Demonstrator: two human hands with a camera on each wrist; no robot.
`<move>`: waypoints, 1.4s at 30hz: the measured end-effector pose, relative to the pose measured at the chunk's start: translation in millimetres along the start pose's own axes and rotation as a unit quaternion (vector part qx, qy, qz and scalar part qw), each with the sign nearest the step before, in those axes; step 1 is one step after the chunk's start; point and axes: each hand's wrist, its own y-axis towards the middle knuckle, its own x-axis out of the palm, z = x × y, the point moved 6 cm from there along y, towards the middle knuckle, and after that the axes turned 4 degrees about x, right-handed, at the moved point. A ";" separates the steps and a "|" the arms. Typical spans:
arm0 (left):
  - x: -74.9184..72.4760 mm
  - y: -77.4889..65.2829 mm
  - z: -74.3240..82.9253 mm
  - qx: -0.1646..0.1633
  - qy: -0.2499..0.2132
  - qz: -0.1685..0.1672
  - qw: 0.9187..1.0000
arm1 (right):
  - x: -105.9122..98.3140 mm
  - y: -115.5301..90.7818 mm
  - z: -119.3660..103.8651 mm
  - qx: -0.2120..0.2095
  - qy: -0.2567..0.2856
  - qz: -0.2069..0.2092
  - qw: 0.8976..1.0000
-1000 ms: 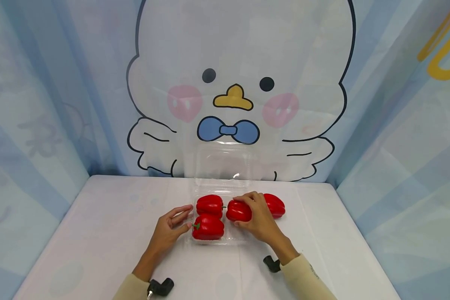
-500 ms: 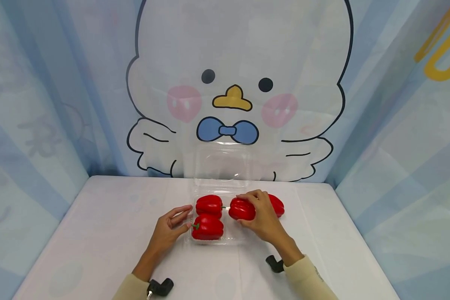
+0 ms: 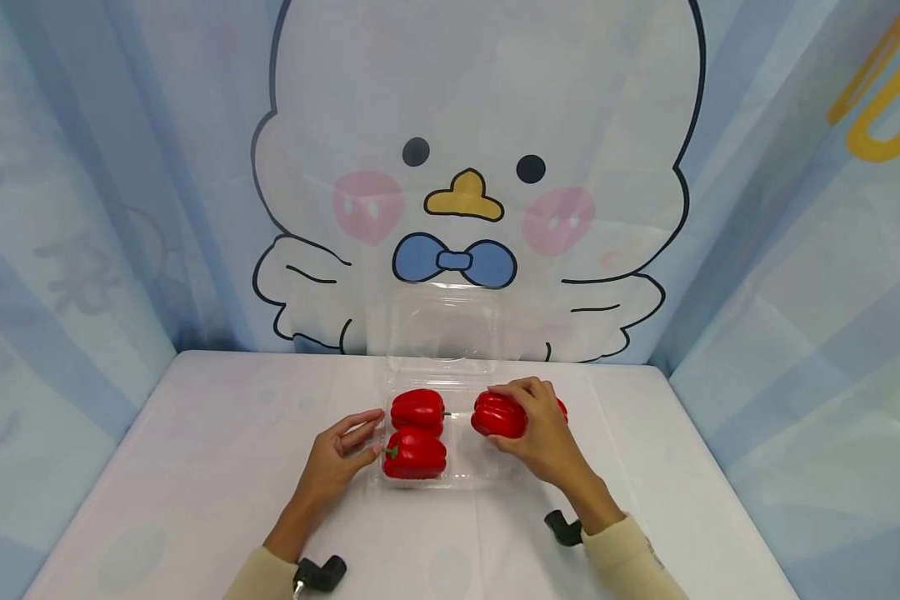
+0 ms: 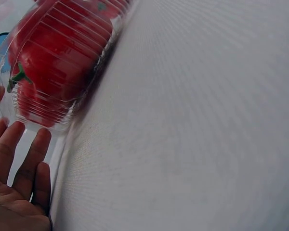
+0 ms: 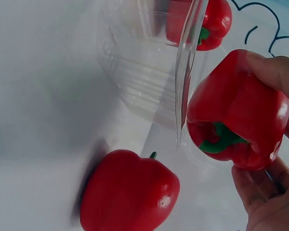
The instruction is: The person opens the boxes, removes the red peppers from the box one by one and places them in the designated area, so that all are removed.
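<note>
My right hand (image 3: 542, 429) grips a red bell pepper (image 3: 497, 415) between thumb and fingers, at the right side of a clear plastic clamshell box (image 3: 468, 469). In the right wrist view the held pepper (image 5: 241, 108), green stem showing, is raised beside the box's rim (image 5: 185, 72). Two more red bell peppers, a rear one (image 3: 417, 411) and a front one (image 3: 414, 455), lie in the box's left half. My left hand (image 3: 335, 458) rests its fairly straight fingertips at the box's left edge. In the left wrist view those fingers (image 4: 36, 149) touch the clear wall.
Another red bell pepper (image 5: 130, 192) lies on the white table to the right of the box, mostly hidden behind my right hand in the head view. The box's lid (image 3: 444, 329) stands raised at the back, before a curtain (image 3: 607, 100) with a cartoon bird.
My right hand has moved a little to the right with the bell pepper, away from the two in the box. The left hand has stayed in place.
</note>
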 end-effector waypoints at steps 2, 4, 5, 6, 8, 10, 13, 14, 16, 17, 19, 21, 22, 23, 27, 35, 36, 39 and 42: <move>0.0 0.3 -0.1 0.001 0.002 0.000 1.000 | -2.5 -1.0 2.1 0.001 0.001 0.004 1.000; 0.1 0.6 0.0 0.002 0.004 0.000 1.000 | -5.1 -2.1 3.7 0.000 0.003 0.010 1.000; 0.1 0.7 0.1 0.004 0.005 0.000 1.000 | -6.3 -2.5 4.6 -0.001 0.004 0.012 1.000; 0.1 0.8 0.3 0.005 0.006 0.000 1.000 | -7.5 -2.9 5.4 -0.002 0.004 0.013 1.000; 0.2 0.8 0.8 0.006 0.006 0.000 1.000 | -9.6 -3.7 7.2 -0.004 0.004 0.016 1.000; 0.1 0.8 1.2 0.006 0.006 0.000 1.000 | -11.4 -4.5 9.3 -0.004 0.003 0.019 1.000; 0.0 0.6 1.6 0.003 0.006 0.001 1.000 | -13.6 -5.9 12.5 0.001 0.004 0.020 1.000; 0.0 0.6 1.6 0.003 0.006 0.002 1.000 | -14.2 -6.4 13.6 0.003 0.004 0.021 1.000; -0.1 0.4 1.7 0.001 0.007 0.003 1.000 | -15.7 -7.5 15.6 0.007 0.004 0.023 1.000; -0.1 0.3 1.7 0.001 0.007 0.003 1.000 | -16.2 -8.1 16.7 0.009 0.004 0.023 1.000; -0.1 0.0 1.7 -0.001 0.007 0.004 1.000 | -17.6 -9.1 18.7 0.012 0.004 0.025 1.000; -0.1 -0.3 1.7 -0.002 0.007 0.004 1.000 | -19.1 -9.8 20.7 0.014 0.005 0.027 1.000; 0.0 -0.4 1.6 -0.002 0.006 0.003 1.000 | -20.0 -10.0 21.7 0.014 0.004 0.029 0.999; -0.1 -0.5 1.6 -0.002 0.006 0.003 1.000 | -20.8 -10.3 22.7 0.013 0.004 0.030 0.999; 0.1 -0.6 1.2 -0.002 0.003 0.003 1.000 | -23.7 -12.2 27.6 0.016 0.005 0.033 0.999; 0.1 -1.0 2.8 0.002 -0.001 0.003 1.000 | -28.3 -19.2 39.0 0.023 -0.003 0.035 0.999; 0.3 -1.0 2.8 0.002 -0.001 0.002 1.000 | -28.9 -20.1 40.5 0.025 -0.004 0.036 0.999; 0.6 -1.0 3.2 0.003 -0.001 0.001 1.000 | -30.8 -22.8 44.1 0.030 -0.009 0.036 0.999; 0.8 -1.0 2.8 0.003 0.000 0.001 1.000 | -32.2 -25.6 47.3 0.033 -0.012 0.036 0.999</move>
